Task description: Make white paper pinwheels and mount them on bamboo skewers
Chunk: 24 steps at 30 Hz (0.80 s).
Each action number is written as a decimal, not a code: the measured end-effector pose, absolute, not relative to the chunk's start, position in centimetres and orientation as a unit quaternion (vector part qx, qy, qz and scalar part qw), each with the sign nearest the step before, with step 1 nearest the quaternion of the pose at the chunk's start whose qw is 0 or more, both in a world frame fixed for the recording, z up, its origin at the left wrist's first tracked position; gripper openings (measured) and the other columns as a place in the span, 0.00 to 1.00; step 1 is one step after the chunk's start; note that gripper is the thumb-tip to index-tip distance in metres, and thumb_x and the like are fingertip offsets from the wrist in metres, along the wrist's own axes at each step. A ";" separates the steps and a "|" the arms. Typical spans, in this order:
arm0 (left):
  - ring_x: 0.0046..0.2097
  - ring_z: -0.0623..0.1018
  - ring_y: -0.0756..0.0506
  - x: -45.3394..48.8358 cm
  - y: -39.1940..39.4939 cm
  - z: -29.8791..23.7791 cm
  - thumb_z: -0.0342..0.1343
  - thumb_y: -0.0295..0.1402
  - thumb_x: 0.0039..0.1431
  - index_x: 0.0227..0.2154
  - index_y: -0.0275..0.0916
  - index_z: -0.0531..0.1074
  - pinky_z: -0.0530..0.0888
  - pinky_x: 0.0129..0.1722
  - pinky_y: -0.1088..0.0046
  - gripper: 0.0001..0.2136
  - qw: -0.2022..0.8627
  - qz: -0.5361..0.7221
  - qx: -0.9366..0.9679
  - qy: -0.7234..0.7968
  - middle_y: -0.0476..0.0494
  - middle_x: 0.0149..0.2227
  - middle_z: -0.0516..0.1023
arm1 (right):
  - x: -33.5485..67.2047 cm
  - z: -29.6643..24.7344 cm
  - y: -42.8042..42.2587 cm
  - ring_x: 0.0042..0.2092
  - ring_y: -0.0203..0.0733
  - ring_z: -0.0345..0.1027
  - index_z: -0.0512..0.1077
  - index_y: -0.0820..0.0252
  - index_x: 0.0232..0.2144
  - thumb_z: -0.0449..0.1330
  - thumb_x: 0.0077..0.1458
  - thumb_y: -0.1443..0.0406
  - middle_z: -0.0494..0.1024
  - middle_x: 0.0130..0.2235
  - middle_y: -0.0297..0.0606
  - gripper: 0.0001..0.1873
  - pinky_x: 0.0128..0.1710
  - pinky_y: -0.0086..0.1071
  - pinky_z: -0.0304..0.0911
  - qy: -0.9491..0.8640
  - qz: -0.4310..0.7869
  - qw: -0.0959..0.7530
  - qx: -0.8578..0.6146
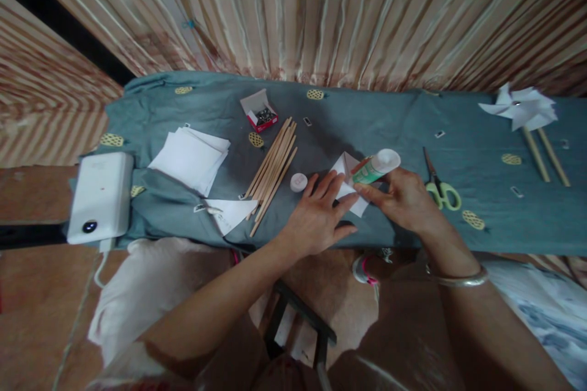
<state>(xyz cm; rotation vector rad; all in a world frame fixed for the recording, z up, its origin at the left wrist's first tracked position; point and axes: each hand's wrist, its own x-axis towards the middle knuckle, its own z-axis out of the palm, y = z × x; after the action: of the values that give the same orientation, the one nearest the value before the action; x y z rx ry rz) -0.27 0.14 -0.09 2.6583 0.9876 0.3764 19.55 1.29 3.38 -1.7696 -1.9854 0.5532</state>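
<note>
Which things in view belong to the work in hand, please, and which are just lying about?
Likely belonging: glue stick in the right hand, paper under the left hand, cap, paper stack, sticks, red box, scissors, pinwheels.

Apparently just lying about: power bank, cable.

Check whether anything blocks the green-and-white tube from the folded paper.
Nothing visible does: the right hand holds the tube over the folded paper. The left hand touches the paper's left side; the white cap lies aside, farther left.
</note>
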 end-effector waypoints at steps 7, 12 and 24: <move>0.68 0.57 0.32 -0.3 0.2 0.1 0.53 0.48 0.62 0.61 0.39 0.63 0.54 0.64 0.46 0.28 0.142 0.126 0.920 0.342 0.28 0.67 0.57 | 19.6 3.2 1.4 0.26 0.43 0.66 0.76 0.62 0.40 0.55 0.57 0.46 0.78 0.29 0.42 0.26 0.27 0.35 0.59 -0.708 0.193 0.202 -0.649; 0.68 0.56 0.32 -0.3 0.2 0.1 0.53 0.48 0.62 0.60 0.39 0.64 0.53 0.64 0.46 0.28 0.143 0.127 0.920 0.343 0.28 0.67 0.57 | 19.7 2.9 1.5 0.29 0.45 0.69 0.76 0.62 0.39 0.56 0.57 0.48 0.79 0.30 0.42 0.24 0.28 0.36 0.60 -0.700 0.199 0.217 -0.651; 0.68 0.56 0.31 -0.3 0.2 0.1 0.54 0.47 0.62 0.60 0.39 0.64 0.53 0.64 0.45 0.28 0.149 0.129 0.919 0.341 0.28 0.67 0.57 | 19.1 2.9 1.9 0.31 0.46 0.70 0.75 0.62 0.41 0.58 0.56 0.52 0.80 0.34 0.45 0.20 0.30 0.38 0.62 -0.692 0.226 0.239 -0.643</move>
<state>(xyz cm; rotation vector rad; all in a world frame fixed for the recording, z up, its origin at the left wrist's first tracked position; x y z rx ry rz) -0.25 0.21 0.15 2.6426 0.9794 0.3709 19.10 1.93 2.94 -1.7597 -1.8955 0.6190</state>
